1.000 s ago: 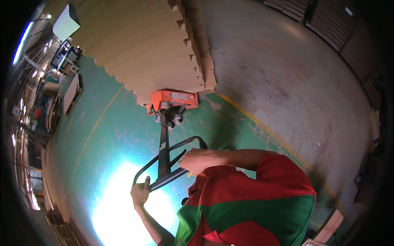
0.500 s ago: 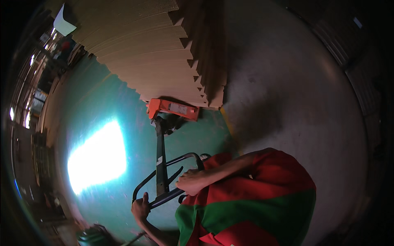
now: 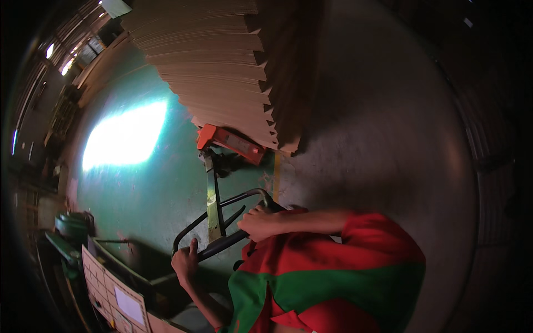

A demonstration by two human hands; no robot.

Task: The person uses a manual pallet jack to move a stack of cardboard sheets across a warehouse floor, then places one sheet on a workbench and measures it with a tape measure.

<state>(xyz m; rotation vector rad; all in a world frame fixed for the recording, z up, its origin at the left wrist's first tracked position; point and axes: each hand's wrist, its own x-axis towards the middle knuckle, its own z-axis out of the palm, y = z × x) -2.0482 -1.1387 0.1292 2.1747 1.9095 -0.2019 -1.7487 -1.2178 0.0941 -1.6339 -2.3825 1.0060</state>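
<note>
- While the left grip (image 3: 186,262) and the right grip (image 3: 260,223) stay wrapped round the black handle (image 3: 223,245), the view has swung: the bright patch of light (image 3: 125,136) lies higher, and a green rounded object (image 3: 72,223) and a pale panel (image 3: 97,275) have come in at lower left.
- The orange pallet-truck body (image 3: 233,145) sits more aslant than half a second ago, which suggests a turn with the handle under control.
- Left fingers curl round the bar's left end, thumb up; right fingers close over its other end, beside the lever (image 3: 236,215). Neither has a visible gap.
- The cardboard stack (image 3: 211,83) rises just beyond the orange body, hiding any forks.
- Panel and green object stand left of the left grip, narrowing that side; a yellow line (image 3: 276,177) runs right of the truck, beside grey floor (image 3: 377,139).
</note>
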